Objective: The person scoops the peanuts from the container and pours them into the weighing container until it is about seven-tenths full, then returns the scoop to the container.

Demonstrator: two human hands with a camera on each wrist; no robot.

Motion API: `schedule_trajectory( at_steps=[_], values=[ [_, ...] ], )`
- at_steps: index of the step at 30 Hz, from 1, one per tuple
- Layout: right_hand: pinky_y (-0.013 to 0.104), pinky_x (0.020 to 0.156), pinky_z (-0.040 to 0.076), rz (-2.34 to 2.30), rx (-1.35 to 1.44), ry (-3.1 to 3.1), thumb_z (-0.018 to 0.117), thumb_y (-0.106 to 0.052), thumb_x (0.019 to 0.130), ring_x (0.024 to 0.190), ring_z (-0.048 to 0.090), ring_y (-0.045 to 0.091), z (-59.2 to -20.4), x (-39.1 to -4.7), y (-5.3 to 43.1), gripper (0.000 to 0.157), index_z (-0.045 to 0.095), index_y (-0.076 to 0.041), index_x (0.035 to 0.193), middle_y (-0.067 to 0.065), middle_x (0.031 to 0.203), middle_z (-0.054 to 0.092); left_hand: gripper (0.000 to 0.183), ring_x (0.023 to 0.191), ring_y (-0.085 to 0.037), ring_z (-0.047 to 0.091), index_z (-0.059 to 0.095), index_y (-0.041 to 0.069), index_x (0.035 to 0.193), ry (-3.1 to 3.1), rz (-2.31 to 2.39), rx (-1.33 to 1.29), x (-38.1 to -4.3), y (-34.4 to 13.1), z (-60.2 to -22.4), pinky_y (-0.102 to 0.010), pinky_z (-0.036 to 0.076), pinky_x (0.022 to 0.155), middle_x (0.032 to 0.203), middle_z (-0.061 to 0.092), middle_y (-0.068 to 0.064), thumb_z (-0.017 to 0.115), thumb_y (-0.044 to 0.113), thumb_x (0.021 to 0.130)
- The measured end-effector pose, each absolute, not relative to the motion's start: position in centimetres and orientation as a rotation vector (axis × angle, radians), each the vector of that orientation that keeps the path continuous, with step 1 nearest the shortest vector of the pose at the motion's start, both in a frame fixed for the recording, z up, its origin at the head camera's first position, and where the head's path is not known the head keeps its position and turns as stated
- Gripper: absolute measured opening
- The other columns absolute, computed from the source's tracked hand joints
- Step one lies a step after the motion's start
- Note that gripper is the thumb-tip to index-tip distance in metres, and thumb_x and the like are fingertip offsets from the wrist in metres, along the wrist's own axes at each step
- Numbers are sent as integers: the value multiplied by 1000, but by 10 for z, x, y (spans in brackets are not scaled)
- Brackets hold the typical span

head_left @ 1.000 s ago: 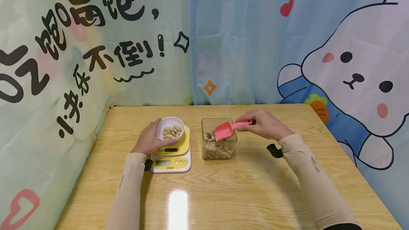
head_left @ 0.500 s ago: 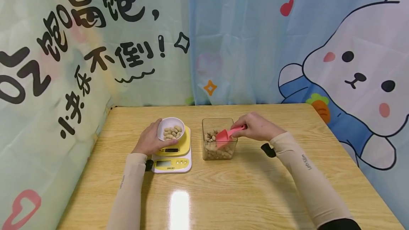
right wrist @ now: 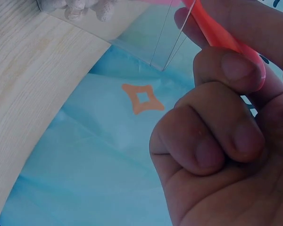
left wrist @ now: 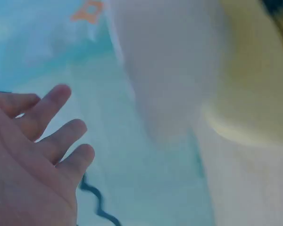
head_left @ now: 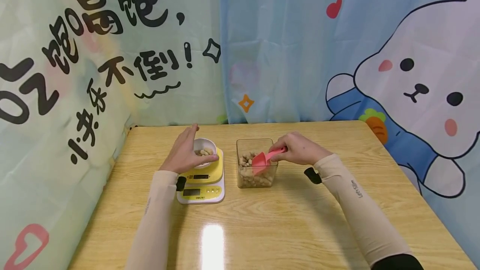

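My left hand [head_left: 183,151] is beside a small white bowl [head_left: 204,142], partly covering it in the head view. Its fingers are spread, and the left wrist view shows them apart from the bowl [left wrist: 167,66]. Peanuts in their shells [head_left: 204,152] lie in the bowl, which stands on a yellow and white kitchen scale [head_left: 214,197]. With my right hand [head_left: 300,150] I grip the handle of a pink scoop [head_left: 261,161]. The scoop's blade is down inside a clear square container [head_left: 255,140], against the peanuts [head_left: 246,159] there.
Scale and container stand side by side on a wooden table [head_left: 300,228], with a narrow strip of tabletop between them. A printed curtain [head_left: 270,74] hangs right behind the table's back edge and along its left side.
My left hand has let go of the bowl and spread its fingers, moving slightly up. My right hand has lowered the scoop into the container, tilting it down.
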State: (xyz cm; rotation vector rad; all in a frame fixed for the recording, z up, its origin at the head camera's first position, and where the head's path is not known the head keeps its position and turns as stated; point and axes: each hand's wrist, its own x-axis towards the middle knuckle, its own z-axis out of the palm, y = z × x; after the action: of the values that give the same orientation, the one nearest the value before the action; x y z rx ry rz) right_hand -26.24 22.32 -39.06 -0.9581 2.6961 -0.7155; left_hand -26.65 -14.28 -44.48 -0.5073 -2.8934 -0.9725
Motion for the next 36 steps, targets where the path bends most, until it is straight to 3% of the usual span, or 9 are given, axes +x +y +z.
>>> schedule_trajectory(
  at_steps=[4,11,16,24,32,36],
  values=[
    [30,61,49,-717,-964,2701,78,-21,91,70,57,11,-390,-262,224,14,81,-14,103,-5,90,72,124,152,-28,21,14,16,164,-2925,-945,-637,-265,-120,-429,-55,27,118,162,31,-5,73,76,73],
    [29,59,48,-715,-969,2687,77,-20,92,67,55,10,-390,-262,223,13,81,-14,103,-7,87,72,118,155,-30,11,18,20,164,-3018,-891,-767,-261,-87,-430,-53,19,122,168,16,-11,70,77,75],
    [29,59,48,-700,-966,2694,78,-20,91,67,55,10,-390,-262,223,14,81,-14,103,-7,87,71,120,155,-28,12,20,19,164,-3050,-848,-827,-262,-73,-439,-48,16,123,168,18,-11,72,78,72],
    [28,58,47,-725,-982,2689,77,-19,92,65,54,10,-392,-262,223,14,81,-13,104,-6,88,72,114,151,-28,26,27,19,161,-3021,-842,-910,-264,-65,-448,-48,27,119,152,47,0,78,71,73],
    [27,57,46,-744,-1006,2705,78,-20,91,64,53,10,-397,-263,223,11,81,-14,100,-7,86,71,111,145,-27,36,28,18,160,-3018,-855,-928,-264,-62,-450,-46,35,115,157,41,-6,78,68,74],
    [28,58,47,-750,-999,2701,78,-23,91,66,53,10,-399,-262,221,15,81,-13,101,-5,88,71,110,137,-23,44,29,18,159,-3005,-887,-933,-265,-61,-453,-43,41,110,150,47,-3,79,68,74]
  ],
)
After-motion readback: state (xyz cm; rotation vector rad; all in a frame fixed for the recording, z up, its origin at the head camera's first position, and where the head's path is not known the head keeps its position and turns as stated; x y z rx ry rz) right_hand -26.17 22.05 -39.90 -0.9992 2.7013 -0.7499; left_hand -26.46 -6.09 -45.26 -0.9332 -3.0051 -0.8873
